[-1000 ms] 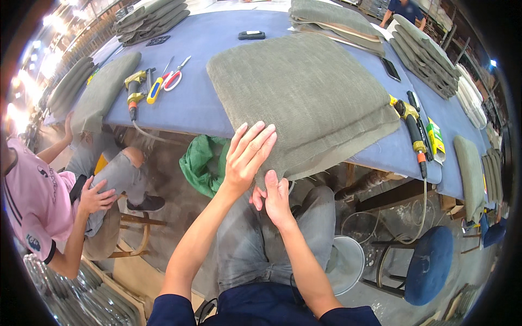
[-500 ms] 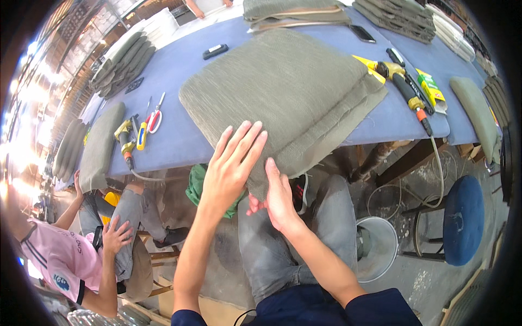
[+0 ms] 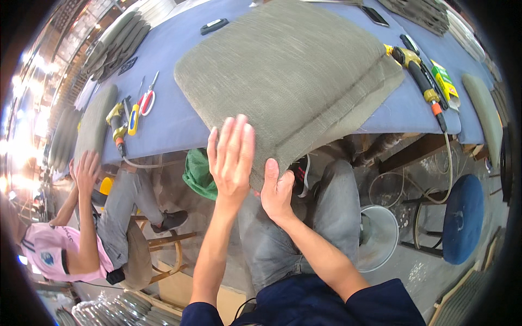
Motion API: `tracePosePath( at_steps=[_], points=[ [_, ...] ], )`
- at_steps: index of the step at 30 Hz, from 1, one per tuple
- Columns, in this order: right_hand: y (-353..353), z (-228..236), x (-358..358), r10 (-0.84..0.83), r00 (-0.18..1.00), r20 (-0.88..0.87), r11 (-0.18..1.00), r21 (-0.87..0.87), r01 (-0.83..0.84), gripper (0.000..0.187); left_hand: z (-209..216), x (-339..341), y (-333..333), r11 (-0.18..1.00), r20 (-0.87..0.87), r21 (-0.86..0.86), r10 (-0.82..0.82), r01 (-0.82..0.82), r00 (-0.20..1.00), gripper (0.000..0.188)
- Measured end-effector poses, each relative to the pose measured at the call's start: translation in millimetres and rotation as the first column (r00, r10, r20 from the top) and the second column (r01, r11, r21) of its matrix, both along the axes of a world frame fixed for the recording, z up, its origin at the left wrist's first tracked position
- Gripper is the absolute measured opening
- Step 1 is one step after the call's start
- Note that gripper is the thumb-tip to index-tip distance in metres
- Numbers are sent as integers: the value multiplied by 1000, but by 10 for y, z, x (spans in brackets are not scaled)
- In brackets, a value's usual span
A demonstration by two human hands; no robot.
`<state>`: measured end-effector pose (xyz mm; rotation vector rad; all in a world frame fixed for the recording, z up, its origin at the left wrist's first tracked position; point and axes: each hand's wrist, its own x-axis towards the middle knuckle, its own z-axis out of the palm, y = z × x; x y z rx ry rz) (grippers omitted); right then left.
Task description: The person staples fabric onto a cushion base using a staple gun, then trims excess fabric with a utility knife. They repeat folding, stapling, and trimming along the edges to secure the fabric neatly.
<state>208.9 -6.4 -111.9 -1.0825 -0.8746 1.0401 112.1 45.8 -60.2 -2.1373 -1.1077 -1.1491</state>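
Observation:
A grey-green fabric-covered cushion (image 3: 283, 76) lies before me on the blue table, its near corner overhanging the front edge. Along its right side runs a loose flap of fabric with a frayed edge. My left hand (image 3: 231, 163) is open, fingers stretched out, at the cushion's left side near that corner. My right hand (image 3: 277, 193) grips the corner, thumb on top and the other fingers mostly hidden beneath the cloth.
To the right lie a yellow-and-black air tool (image 3: 418, 73) with a hose and a green-yellow box (image 3: 446, 84). Scissors (image 3: 148, 100), a yellow-handled tool (image 3: 133, 119) and another air tool (image 3: 116, 125) lie left. A co-worker (image 3: 65, 239) sits left; a blue stool (image 3: 462, 220) and bucket (image 3: 379, 239) stand right.
The cushion and table appear larger and shifted in view. My left hand's fingers have turned more upright; my right hand still grips the corner. The co-worker's hand has moved from the knee up to a cushion.

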Motion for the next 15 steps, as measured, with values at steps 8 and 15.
tracePosePath(
  at_steps=[8, 15],
  points=[
    [37, 69, -47, -46, 999, 6, 996, 75, 45, 63, 273, -77, -499, 682, 809, -495, 136, 538, 572, 65],
    [67, -85, -119, -44, 997, -71, 995, 90, 50, 48, 187, 115, -228, 614, 876, -410, 60, 674, 478, 91]
  ],
)
